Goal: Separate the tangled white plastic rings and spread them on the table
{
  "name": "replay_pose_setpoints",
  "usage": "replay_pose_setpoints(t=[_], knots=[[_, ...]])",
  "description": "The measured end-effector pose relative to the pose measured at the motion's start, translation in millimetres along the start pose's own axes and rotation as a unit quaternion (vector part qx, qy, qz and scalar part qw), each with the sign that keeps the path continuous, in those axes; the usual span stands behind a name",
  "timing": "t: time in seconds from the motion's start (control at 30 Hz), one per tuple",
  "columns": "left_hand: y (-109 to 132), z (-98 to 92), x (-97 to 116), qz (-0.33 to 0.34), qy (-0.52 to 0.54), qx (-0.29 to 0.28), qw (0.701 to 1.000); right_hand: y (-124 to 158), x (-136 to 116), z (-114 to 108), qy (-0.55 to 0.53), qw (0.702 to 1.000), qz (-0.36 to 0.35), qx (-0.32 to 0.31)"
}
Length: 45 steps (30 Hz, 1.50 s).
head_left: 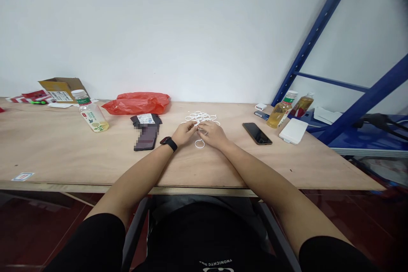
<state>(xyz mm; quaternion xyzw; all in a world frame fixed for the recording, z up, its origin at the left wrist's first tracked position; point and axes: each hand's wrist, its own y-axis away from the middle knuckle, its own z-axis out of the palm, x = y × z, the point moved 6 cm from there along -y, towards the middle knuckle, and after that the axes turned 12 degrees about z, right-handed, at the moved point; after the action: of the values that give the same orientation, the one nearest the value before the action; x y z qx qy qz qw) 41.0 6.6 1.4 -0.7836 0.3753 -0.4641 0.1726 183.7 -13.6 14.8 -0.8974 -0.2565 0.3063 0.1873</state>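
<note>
Hands first: what are they doing?

– Left hand (185,132) and right hand (213,133) meet mid-table, fingers curled in, tips together. Right looks pinched on a white ring (205,133); loop shows by its fingers. Left: fingertips drawn in at the same spot, can't tell if it grips anything.

– Other rings?

– Ring pile (201,115) just beyond the fingers, partly hidden by them. One loose ring (199,148) lies flat just on the near side, toward the body.

– Why hold it like that?

– My read: small, thin parts, so both sets of fingertips work close together. Pile within finger reach, probably to keep the arms still. Forearms slope in over the table (204,172), likely for steadiness.

– Edges, room?

– Front edge runs under the forearms; hands sit well back from it. Back edge meets the wall (204,42), past the pile. Left is tighter: dark item (149,136), partly blurred out, just beside the watch (168,142). Phone (257,133) stands off from the right hand, so more sideways room there, I'd say. White case (293,131) and near right bottle (279,112) farther out. Red bag (137,103) back left.
</note>
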Motion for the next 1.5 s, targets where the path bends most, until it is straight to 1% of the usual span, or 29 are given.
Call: replay_pose_setpoints(t=[0.07,0.17,0.23,0.33,0.4,0.57,0.73,0.87,0.97,1.13,1.27,1.37,1.43,1.5], knots=[[0,-0.7,2,0.000,0.001,0.000,1.000,1,-2,-2,-0.024,1.000,0.002,0.013],[0,-1.0,7,-0.003,0.004,-0.009,1.000,1,2,-7,-0.053,0.997,0.040,0.044],[-1,0.0,15,0.014,-0.010,-0.024,1.000,1,5,-9,-0.071,0.994,0.061,0.052],[-2,1.4,26,0.043,-0.058,-0.040,0.997,1,5,-10,-0.083,0.993,0.065,0.058],[-2,1.9,30,0.051,-0.078,-0.045,0.995,1,4,-11,-0.086,0.992,0.060,0.070],[-2,1.2,27,0.049,-0.084,-0.037,0.995,1,3,-12,-0.103,0.990,0.050,0.086],[-2,-1.2,26,0.037,-0.084,-0.012,0.996,2,6,-13,-0.135,0.983,0.075,0.103],[-2,-0.7,26,0.037,-0.060,-0.002,0.997,1,12,-9,-0.218,0.966,0.108,0.090],[-2,1.8,26,0.044,-0.072,-0.006,0.996,-1,15,-5,-0.267,0.952,0.132,0.075],[-2,7.4,29,0.064,-0.124,-0.022,0.990,-3,16,-4,-0.279,0.943,0.167,0.078],[-2,10.9,32,0.076,-0.146,-0.036,0.986,-5,19,-2,-0.276,0.943,0.173,0.074],[-4,8.2,33,0.070,-0.152,-0.027,0.986,-7,23,0,-0.290,0.940,0.169,0.063],[-4,2.9,32,0.059,-0.148,-0.016,0.987,-7,27,1,-0.299,0.937,0.171,0.050],[-5,-3.6,28,0.045,-0.147,-0.013,0.988,-8,35,-2,-0.282,0.942,0.177,0.047]])
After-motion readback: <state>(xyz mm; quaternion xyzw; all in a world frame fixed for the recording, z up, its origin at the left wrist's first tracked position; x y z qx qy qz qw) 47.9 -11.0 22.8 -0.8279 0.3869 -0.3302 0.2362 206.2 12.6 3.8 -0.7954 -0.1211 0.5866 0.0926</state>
